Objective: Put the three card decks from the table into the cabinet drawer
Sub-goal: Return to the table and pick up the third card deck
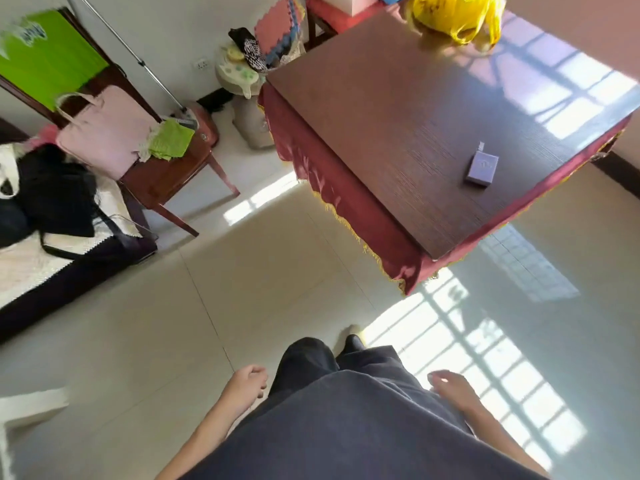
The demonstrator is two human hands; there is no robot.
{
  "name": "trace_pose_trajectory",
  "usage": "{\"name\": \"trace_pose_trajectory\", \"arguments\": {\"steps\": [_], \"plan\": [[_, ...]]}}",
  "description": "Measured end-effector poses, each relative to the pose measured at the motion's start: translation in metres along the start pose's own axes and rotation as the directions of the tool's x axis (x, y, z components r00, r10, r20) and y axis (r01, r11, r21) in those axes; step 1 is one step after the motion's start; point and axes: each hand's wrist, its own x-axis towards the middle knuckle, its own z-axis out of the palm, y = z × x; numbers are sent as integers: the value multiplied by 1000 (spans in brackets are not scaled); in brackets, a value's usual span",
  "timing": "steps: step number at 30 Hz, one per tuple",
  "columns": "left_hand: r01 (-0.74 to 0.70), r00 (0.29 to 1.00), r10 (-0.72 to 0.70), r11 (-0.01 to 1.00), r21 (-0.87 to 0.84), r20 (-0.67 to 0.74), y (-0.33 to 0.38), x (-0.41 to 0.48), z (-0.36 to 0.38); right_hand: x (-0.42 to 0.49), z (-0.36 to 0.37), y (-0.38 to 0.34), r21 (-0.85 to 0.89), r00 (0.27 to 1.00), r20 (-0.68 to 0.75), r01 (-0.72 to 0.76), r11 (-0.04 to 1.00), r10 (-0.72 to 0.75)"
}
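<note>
One purple card deck (pixel 480 168) lies on the dark wooden table (pixel 398 126) near its right front edge, its flap open. No other deck is in view, and no cabinet drawer shows. My left hand (pixel 246 382) hangs low beside my left leg with the fingers loosely curled and nothing in it. At my right side, my right hand (pixel 452 388) is also empty, its fingers loosely apart. Both hands are far from the table, over the tiled floor.
A red fringed cloth (pixel 349 202) hangs under the tabletop. A yellow plastic bag (pixel 457 15) sits at the table's far end. A wooden chair (pixel 162 168) with a pink bag and green cloth stands at left, beside a bed with dark clothes (pixel 52 202). Pale tiled floor lies ahead.
</note>
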Motion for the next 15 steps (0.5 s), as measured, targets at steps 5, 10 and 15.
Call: {"name": "trace_pose_trajectory", "arguments": {"steps": [5, 10, 15], "plan": [[-15, 1000, 14, 995, 102, 11, 56, 26, -28, 39, -26, -128, 131, 993, -57, 113, 985, -106], [-70, 995, 47, 959, 276, 91, 131, 76, -61, 57, -33, -204, 216, 978, -136, 186, 959, -159], [-123, 986, 70, 923, 365, 154, 222, 143, -97, 53, -22, -213, 331, 979, -202, 55, 942, 13]]}}
